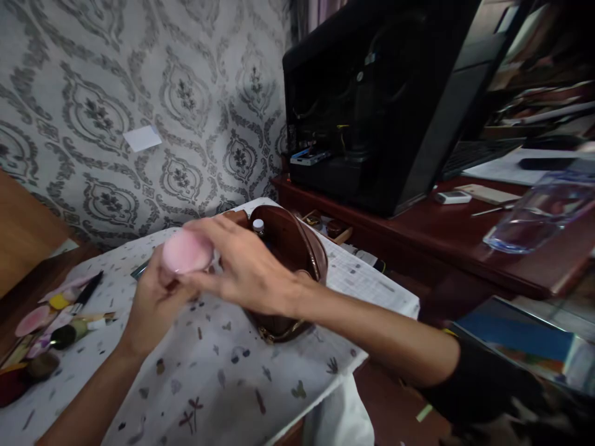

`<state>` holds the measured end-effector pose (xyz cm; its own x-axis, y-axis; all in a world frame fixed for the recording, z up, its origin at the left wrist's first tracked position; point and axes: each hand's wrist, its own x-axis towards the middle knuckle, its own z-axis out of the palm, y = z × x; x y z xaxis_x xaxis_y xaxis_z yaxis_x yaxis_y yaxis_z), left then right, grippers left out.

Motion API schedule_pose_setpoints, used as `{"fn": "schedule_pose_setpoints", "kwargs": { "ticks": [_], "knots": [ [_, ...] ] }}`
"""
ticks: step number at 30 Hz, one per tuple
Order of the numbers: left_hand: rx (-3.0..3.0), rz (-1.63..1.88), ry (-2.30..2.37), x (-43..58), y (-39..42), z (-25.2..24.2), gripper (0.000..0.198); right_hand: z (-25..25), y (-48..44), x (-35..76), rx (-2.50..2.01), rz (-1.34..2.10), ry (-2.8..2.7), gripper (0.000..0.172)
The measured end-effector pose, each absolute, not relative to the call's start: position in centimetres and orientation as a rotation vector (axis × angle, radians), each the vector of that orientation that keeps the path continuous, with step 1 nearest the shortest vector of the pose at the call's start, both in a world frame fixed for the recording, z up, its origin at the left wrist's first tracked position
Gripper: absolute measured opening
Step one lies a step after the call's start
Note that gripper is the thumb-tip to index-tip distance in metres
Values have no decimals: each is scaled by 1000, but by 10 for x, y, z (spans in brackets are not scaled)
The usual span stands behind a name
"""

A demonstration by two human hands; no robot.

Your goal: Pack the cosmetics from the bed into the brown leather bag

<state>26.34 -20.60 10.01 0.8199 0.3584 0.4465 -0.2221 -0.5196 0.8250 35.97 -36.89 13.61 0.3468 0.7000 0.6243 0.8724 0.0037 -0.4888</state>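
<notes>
Both hands meet over the cloth-covered table around a pink item with a smooth round top point(186, 251); its lower part is hidden, so its exact kind does not show. My left hand point(155, 303) wraps it from below. From the right, my right hand point(246, 266) grips its edge between thumb and fingers, slightly blurred. Just behind my right wrist stands a brown zippered bag point(320, 254), unzipped, with a small white-capped bottle point(259, 227) inside its mouth. A dark greenish edge of something flat point(139, 271) peeks out beside my left fingers.
Several cosmetics and brushes lie at the left, among them a pink round piece point(33, 321) and a black tube point(88, 292). The patterned white cloth point(223, 396) covers the table. A black computer case point(362, 124) stands on the reddish desk point(502, 266), near a clear plastic box point(525, 223).
</notes>
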Motion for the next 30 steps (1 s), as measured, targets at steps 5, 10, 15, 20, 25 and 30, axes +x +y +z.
{"fn": "schedule_pose_setpoints", "kwargs": {
  "ticks": [5,10,15,20,25,30],
  "knots": [
    [2173,660,-118,296,-240,103,43,144,-406,398,-1752,-209,-1139,47],
    [2569,705,-434,297,-249,96,27,141,-429,424,-2057,-243,-1084,42],
    [2620,830,-496,286,-243,81,30,129,-427,423,-2443,-155,-1275,36],
    [2602,870,-489,283,-240,69,36,126,-410,418,-2689,89,-1385,26],
    [2563,862,-497,284,-240,65,38,129,-394,422,-2782,316,-1336,30],
    [2532,869,-519,284,-237,62,41,113,-385,434,-2789,373,-1137,32]
  ]
}}
